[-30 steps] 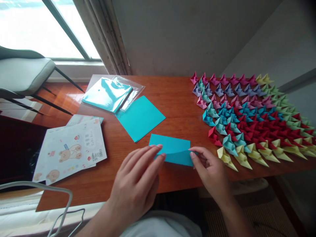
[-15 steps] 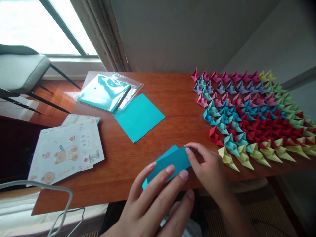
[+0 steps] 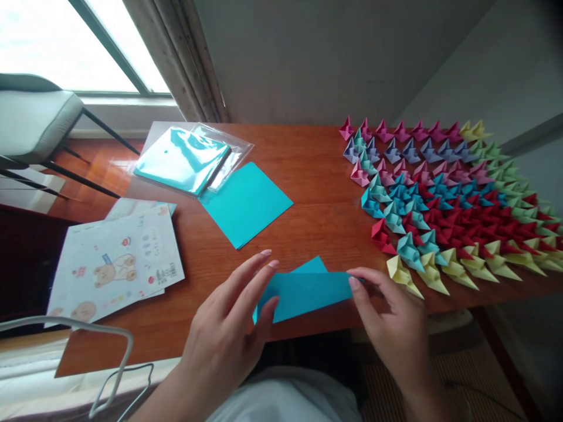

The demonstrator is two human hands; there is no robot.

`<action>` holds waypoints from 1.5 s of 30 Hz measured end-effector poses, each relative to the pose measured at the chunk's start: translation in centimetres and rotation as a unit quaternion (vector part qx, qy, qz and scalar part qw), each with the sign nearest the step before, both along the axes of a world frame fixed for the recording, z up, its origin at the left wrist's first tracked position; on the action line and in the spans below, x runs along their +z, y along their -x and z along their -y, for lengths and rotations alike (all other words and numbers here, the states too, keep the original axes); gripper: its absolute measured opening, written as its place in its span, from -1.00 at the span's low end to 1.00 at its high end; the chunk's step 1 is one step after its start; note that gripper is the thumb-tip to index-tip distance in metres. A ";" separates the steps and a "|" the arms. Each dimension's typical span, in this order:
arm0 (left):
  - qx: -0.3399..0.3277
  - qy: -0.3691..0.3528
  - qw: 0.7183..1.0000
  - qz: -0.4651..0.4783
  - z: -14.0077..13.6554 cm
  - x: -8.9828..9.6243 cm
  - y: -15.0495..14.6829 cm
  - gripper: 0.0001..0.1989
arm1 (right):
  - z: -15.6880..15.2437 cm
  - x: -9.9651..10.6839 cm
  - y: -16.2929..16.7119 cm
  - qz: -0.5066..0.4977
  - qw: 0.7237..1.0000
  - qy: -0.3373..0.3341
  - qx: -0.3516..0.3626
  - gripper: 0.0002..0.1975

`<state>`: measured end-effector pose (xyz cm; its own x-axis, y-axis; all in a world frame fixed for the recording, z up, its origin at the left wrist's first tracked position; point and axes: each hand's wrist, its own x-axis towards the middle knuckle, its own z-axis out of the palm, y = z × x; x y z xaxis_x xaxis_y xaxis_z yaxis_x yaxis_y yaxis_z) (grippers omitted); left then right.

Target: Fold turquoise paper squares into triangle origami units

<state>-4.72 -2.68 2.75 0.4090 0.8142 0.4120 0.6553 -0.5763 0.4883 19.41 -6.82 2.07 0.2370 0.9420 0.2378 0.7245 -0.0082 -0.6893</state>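
A blue sheet of paper, folded into a long strip, lies near the table's front edge. My right hand pinches the strip's right end between thumb and index finger. At the other end, my left hand rests with its fingers stretched out and the thumb apart, touching the paper's left part. A corner of another blue layer shows behind the strip; whether it belongs to the same sheet I cannot tell. Farther back lie loose turquoise square sheets.
Clear plastic packs of turquoise paper lie at the back left. Bear-printed paper packs are at the left edge. Rows of folded origami pieces in several colours fill the right side. A white cable loops at lower left.
My left hand has drawn back leftward from over the paper to its left end. My right hand has moved slightly right and down, turning the strip more level.
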 end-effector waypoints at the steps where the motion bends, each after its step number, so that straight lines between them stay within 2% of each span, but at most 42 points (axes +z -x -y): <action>1: 0.001 0.017 1.000 0.012 0.0 -0.1 0.0 -0.50 | 0.3 0.1 0.1 0.000 1.000 -0.006 0.001 -0.90; 8: -0.001 0.059 0.995 0.080 0.3 -0.6 0.3 -0.51 | 2.2 0.6 0.3 -0.012 0.999 -0.012 0.044 -0.88; 16: 0.004 0.057 0.995 0.080 0.5 -0.5 0.4 -0.54 | 1.9 0.0 1.2 -0.085 0.995 0.047 0.002 -0.88; 18: 0.006 0.034 0.998 0.057 0.5 -0.4 0.2 -0.51 | 1.5 -0.5 1.2 -0.110 0.992 0.064 -0.010 -0.85; 22: 0.004 -0.060 0.998 0.003 1.0 0.5 -0.4 -0.47 | 0.8 -1.5 0.8 -0.169 0.978 0.116 -0.026 -0.78; 26: -0.090 -0.081 0.992 -0.024 1.9 1.3 -1.6 -0.55 | 0.0 -2.0 0.4 -0.188 0.971 0.146 -0.027 -0.75; 28: -0.119 -0.065 0.988 -0.076 2.2 1.0 -2.4 -0.57 | -0.4 -1.9 0.4 -0.171 0.974 0.146 -0.023 -0.76; 33: -0.102 -0.018 0.976 -0.192 1.7 -1.0 -3.9 -0.55 | -1.3 -1.7 0.5 -0.037 0.994 0.104 -0.011 -0.81; 37: -0.119 0.007 0.970 -0.213 0.9 -2.2 -4.2 -0.49 | -1.9 -1.9 0.1 0.073 0.996 0.056 0.004 -0.79; 45: -0.136 0.028 0.969 -0.205 0.1 -3.1 -4.1 -0.46 | -2.3 -2.5 -1.0 0.191 0.979 0.044 0.049 -0.71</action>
